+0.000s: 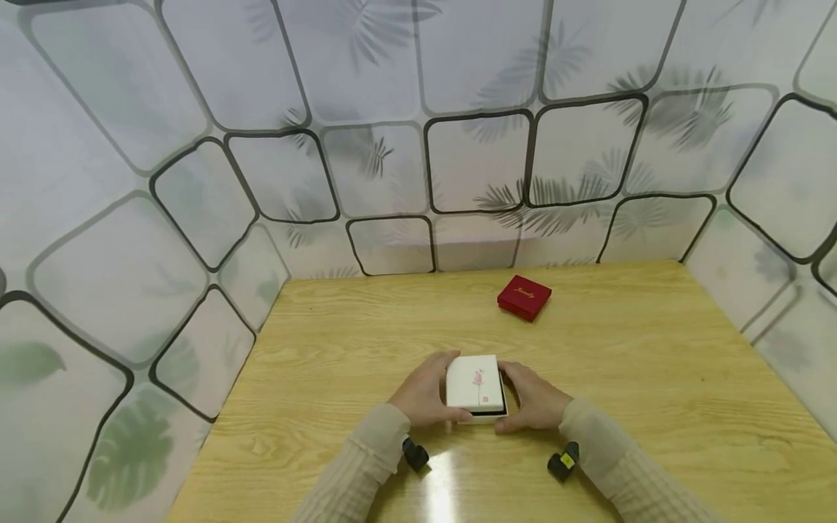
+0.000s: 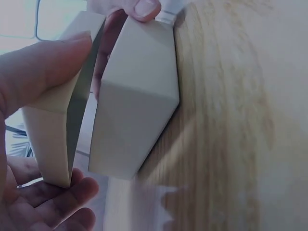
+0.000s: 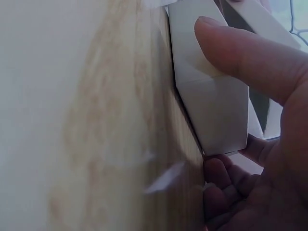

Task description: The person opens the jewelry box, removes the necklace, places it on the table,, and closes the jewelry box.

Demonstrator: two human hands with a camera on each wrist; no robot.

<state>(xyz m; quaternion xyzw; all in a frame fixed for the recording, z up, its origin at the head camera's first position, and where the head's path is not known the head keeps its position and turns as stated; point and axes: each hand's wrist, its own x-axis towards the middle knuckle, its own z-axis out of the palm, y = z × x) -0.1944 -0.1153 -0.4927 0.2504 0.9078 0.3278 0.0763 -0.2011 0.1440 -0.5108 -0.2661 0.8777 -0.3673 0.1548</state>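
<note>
A small white gift box stands on the table in front of me, its lid (image 1: pixel 472 383) printed with a pink flower. The lid is lifted off the box base (image 2: pixel 134 96) and tilted, so a dark gap shows between the two. My left hand (image 1: pixel 426 392) pinches the lid between thumb and fingers at its left side. On the other side my right hand (image 1: pixel 532 398) grips the base, its thumb (image 3: pixel 240 50) on the near wall and its fingers around the far side. What lies inside the base is hidden.
A dark red box (image 1: pixel 524 298) with gold lettering lies farther back on the wooden table (image 1: pixel 366 319). Patterned cloth walls (image 1: pixel 386 167) enclose the table at the back and both sides. Both wrists carry small black cameras.
</note>
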